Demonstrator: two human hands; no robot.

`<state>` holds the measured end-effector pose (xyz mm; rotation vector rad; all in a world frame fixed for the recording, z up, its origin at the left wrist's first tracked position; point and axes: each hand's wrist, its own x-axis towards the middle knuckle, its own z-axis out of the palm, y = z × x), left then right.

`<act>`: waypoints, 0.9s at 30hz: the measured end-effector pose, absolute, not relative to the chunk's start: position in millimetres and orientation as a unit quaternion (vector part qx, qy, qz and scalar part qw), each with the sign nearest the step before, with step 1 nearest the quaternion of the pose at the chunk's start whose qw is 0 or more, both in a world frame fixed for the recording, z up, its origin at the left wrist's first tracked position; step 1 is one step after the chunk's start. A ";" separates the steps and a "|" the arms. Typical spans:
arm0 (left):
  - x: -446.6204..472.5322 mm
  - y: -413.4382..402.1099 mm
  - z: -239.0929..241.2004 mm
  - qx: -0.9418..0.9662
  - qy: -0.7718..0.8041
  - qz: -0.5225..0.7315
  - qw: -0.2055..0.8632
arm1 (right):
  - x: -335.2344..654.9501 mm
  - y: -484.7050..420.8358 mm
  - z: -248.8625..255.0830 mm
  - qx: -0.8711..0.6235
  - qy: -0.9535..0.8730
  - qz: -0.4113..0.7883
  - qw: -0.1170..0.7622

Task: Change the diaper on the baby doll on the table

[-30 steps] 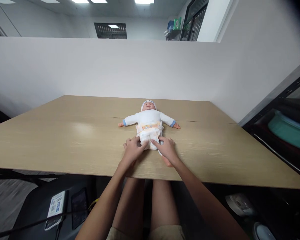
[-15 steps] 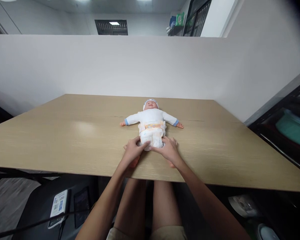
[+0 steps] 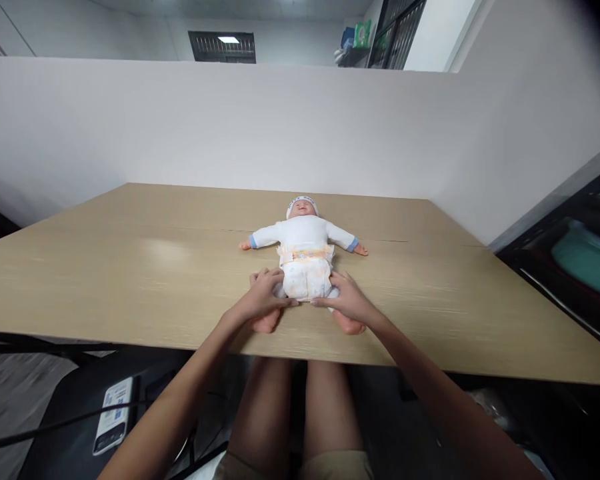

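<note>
A baby doll (image 3: 305, 230) lies on its back on the wooden table, head away from me and arms spread. It wears a white top with blue cuffs, a printed headband and a white diaper (image 3: 307, 277) with an orange waistband. My left hand (image 3: 266, 295) pinches the diaper's edge at the leg on the left, thumb reaching under the crotch. On the other side my right hand (image 3: 347, 297) grips the opposite leg edge the same way, its thumb pointing inward. The doll's bare feet stick out below my hands, while its upper legs are mostly hidden.
The table (image 3: 180, 280) ends just in front of my lap, with a white partition (image 3: 280, 127) behind it. A chair (image 3: 70, 400) at lower left bears a white phone-like device (image 3: 114, 415) with a black cable. Dark shelving (image 3: 570, 267) stands at right.
Both hands have moved outward from the diaper's middle to its leg edges, and the thumbs are farther apart. More of the diaper's front and the doll's feet now show.
</note>
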<state>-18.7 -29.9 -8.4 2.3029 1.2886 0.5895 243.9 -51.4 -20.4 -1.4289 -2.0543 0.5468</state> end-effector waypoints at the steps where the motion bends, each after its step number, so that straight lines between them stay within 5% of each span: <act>1: -20.4 -27.5 -7.7 0.836 0.454 0.214 0.221 | 245.7 -51.2 -18.9 -0.531 -0.773 0.203 0.282; 27: -37.1 13.4 -18.7 0.735 0.273 0.249 0.568 | 278.4 -11.0 -35.0 -0.404 -0.710 0.476 0.325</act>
